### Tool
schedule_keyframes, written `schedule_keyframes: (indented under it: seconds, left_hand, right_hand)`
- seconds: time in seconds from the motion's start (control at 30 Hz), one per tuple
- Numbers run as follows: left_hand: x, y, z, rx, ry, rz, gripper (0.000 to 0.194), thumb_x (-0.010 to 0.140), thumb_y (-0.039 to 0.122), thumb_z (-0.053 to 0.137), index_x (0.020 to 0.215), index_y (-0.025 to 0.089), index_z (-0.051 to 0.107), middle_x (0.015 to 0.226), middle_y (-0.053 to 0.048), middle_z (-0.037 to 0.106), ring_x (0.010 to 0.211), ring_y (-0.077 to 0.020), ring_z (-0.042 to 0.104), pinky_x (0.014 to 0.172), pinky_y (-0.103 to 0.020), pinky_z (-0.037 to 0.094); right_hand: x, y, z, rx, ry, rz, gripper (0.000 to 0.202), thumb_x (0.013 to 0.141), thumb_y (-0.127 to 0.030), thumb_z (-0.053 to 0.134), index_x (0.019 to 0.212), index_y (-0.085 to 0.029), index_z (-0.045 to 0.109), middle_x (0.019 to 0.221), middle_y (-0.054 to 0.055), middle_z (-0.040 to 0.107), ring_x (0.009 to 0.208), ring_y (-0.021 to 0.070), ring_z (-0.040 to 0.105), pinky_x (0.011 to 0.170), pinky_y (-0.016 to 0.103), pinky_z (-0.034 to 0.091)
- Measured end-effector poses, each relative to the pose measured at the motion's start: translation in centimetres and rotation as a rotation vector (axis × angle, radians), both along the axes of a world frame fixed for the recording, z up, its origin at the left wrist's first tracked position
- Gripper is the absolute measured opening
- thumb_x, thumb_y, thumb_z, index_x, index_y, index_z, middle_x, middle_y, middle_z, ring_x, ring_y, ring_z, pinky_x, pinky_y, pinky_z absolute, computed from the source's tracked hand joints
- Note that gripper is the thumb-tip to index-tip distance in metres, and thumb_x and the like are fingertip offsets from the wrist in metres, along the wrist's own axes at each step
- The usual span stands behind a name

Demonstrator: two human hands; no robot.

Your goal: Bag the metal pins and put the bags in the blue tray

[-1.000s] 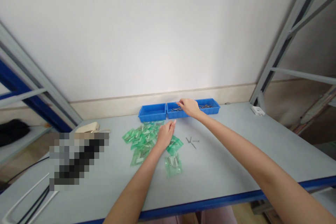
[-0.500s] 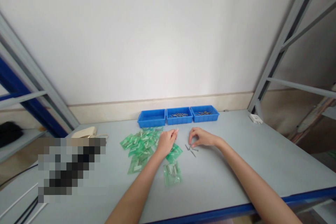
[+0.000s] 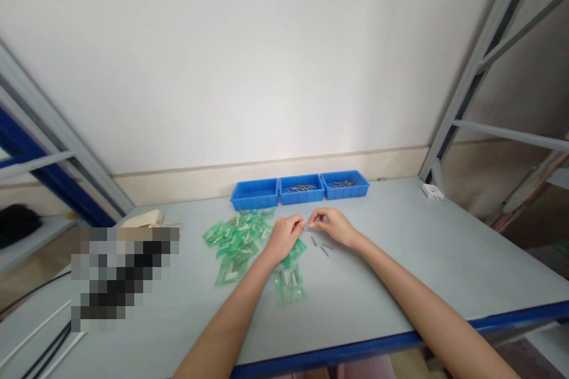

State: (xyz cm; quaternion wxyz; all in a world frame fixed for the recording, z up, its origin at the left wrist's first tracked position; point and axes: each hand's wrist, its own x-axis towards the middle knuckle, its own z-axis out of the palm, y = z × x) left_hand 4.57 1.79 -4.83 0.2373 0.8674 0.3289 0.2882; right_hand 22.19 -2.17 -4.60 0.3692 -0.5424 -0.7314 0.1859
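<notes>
My left hand (image 3: 284, 238) is closed above the right side of the green bags, its fingertips pinched together; what they hold is too small to make out. Close to those fingertips, my right hand (image 3: 334, 227) is closed in a pinch on a small screw, mostly hidden by the fingers. Three loose screws (image 3: 325, 251) lie on the table just below my right hand. Several green clear plastic bags (image 3: 237, 244) with small metal and white parts inside are heaped left of my left hand. One more green bag (image 3: 288, 285) lies nearer to me.
Three blue bins stand in a row by the wall: a left bin (image 3: 255, 202), a middle bin (image 3: 302, 196) and a right bin (image 3: 345, 192). Metal pieces lie in the middle and right ones. A white object (image 3: 432, 192) sits at far right, a cream object (image 3: 144, 219) at left.
My right hand has lifted from the loose screws and moved left and up to my left fingertips. Fewer screws lie on the table. My left hand has hardly moved.
</notes>
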Motion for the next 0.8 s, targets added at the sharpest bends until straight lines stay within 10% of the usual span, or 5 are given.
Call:
schedule_keyframes:
  seconds: [0.8]
  left_hand:
    - [0.57, -0.35, -0.08, -0.135, -0.203, 0.015, 0.028, 0.087, 0.040, 0.038, 0.072, 0.019, 0.047, 0.053, 0.005, 0.048, 0.051, -0.0117, 0.046, 0.057, -0.023, 0.034]
  right_hand:
    - [-0.60, 0.26, -0.53, -0.027, 0.277, 0.101, 0.027, 0.086, -0.037, 0.047, 0.074, -0.015, 0.057, 0.067, 0.000, 0.057, 0.063, 0.0124, 0.049, 0.063, 0.024, 0.038]
